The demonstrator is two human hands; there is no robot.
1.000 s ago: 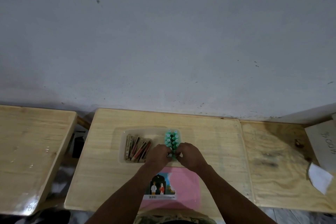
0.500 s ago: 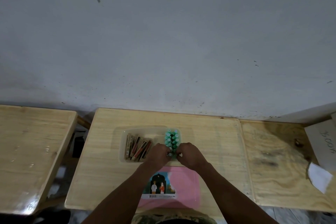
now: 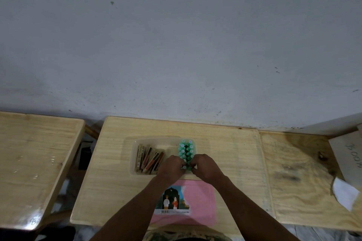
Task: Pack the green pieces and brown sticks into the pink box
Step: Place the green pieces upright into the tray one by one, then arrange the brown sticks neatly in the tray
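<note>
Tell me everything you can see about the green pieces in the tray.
The green pieces are small teal bits, plastic by the look, each with a pale round top. They stand upright, packed in two rows running away from the person, at the right end of the clear tray. The left hand and right hand pinch the nearest ones from either side, hiding that end. A gap separates them from the brown sticks.

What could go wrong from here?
The left hand and right hand pinch only the near end of the double row of green pieces, so the far ones might scatter when lifted. The forearms hang over the flat pink box, which sits at the wooden table's near edge and could get knocked off.
</note>
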